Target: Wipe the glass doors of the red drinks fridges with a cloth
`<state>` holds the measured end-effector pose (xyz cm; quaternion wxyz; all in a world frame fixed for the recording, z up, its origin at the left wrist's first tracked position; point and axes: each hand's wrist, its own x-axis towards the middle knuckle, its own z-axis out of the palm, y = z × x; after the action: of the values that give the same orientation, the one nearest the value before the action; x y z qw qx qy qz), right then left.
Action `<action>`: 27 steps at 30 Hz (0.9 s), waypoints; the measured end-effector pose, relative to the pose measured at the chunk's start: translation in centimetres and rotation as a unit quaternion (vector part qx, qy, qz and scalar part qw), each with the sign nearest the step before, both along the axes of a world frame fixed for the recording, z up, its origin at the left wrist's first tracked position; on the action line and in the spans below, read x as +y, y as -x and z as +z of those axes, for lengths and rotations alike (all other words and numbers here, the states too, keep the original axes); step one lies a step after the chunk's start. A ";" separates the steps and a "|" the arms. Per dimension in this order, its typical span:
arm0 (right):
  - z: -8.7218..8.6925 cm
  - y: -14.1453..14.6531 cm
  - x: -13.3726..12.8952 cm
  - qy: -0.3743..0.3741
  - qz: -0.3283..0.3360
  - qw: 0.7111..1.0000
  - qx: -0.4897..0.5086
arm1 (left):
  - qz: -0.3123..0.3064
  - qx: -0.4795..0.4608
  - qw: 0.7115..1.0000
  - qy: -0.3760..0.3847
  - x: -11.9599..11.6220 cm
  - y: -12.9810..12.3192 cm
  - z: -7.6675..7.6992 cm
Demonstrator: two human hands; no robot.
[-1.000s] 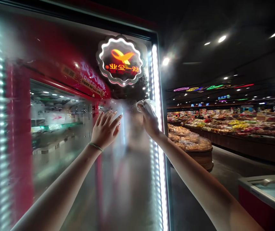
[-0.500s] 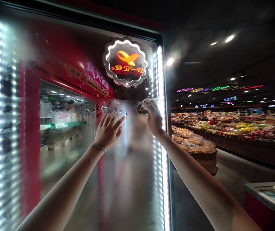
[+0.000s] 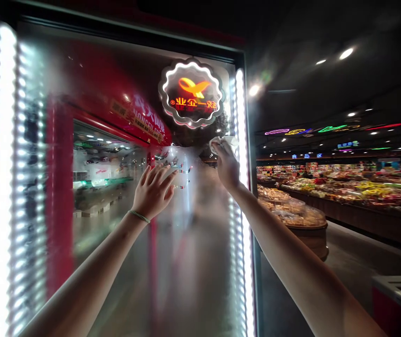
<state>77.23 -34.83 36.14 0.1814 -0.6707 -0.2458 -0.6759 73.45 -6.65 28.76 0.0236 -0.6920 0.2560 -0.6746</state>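
Note:
A glass door [image 3: 200,243] with a dark frame fills the middle and left, fogged in places. My left hand [image 3: 154,189] is at the glass with its fingers spread and nothing in it; a thin green band [image 3: 139,216] circles the wrist. Farther right, my right hand [image 3: 227,168] grips a crumpled white cloth [image 3: 234,142] against the glass, close to the lit strip [image 3: 244,224]. Above it glows a scalloped round sign [image 3: 192,93] with an orange emblem and mirrored characters. Part of the cloth is hidden behind my fingers.
Another bright light strip [image 3: 3,187] runs down the door's left side. To the right stand a rounded display of packaged food [image 3: 291,213] and a long produce counter [image 3: 368,192]. A red and white chest [image 3: 397,295] is at the lower right.
The view has shifted slightly, so the door and sign sit farther right. My right hand, still on the cloth, has gone a little up and left relative to the light strip. My left hand stays spread.

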 end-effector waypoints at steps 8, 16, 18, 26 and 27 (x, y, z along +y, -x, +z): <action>0.6 -0.1 1.2 0.056 -0.027 0.998 -0.021 | 0.004 -0.009 1.000 -0.003 1.1 0.2 -0.5; 1.6 1.0 2.9 0.069 -0.022 0.997 -0.005 | 0.019 -0.023 1.000 -0.011 2.4 0.1 -0.8; 1.9 1.1 3.4 0.102 -0.013 0.995 -0.004 | 0.025 -0.029 0.999 -0.016 2.7 0.1 -0.9; 2.4 0.9 5.0 0.109 -0.013 0.994 -0.011 | 0.033 -0.030 0.999 -0.009 3.3 0.5 -1.0; 2.3 1.0 5.2 0.135 -0.012 0.991 -0.010 | 0.032 -0.028 0.999 -0.008 3.4 0.6 -1.0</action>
<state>76.27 -29.62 38.48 0.0787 -0.6852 -0.3284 -0.6453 72.83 -3.29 27.77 0.0580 -0.6803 0.2382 -0.6907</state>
